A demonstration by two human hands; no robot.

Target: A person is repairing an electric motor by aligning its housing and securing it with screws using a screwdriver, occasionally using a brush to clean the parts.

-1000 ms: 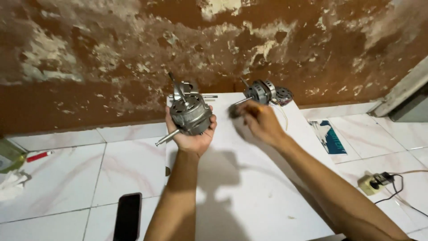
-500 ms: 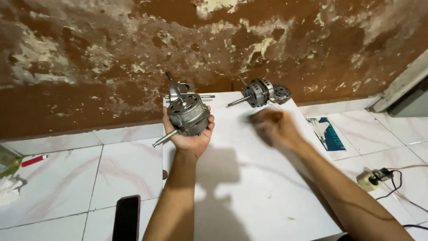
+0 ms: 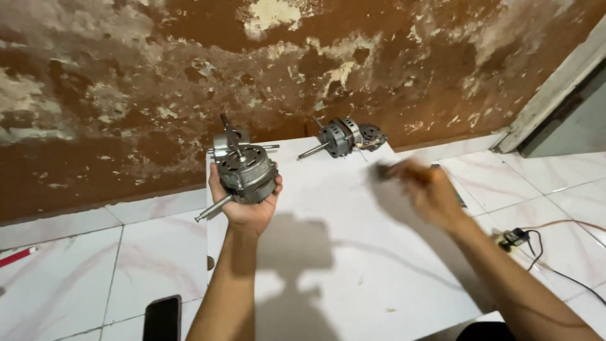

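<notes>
My left hand (image 3: 249, 211) is raised palm up over a white board (image 3: 353, 265) and grips a grey electric fan motor (image 3: 245, 172). Its shaft sticks out to the lower left. A second, similar motor (image 3: 341, 137) lies at the board's far edge by the wall. My right hand (image 3: 429, 192) hovers blurred over the board's right side, apart from both motors. Its fingers look curled, with a dark smear at their tips. Whether it holds anything is unclear.
A black phone (image 3: 162, 319) lies on the white floor tiles at the lower left. A small plug block with cables (image 3: 514, 238) sits on the tiles at right. A peeling brown wall (image 3: 126, 95) runs behind, and a door frame (image 3: 555, 88) stands at far right.
My right hand has pulled back from the second motor's shaft, toward me and to the right. My left hand still holds its motor, now slightly closer.
</notes>
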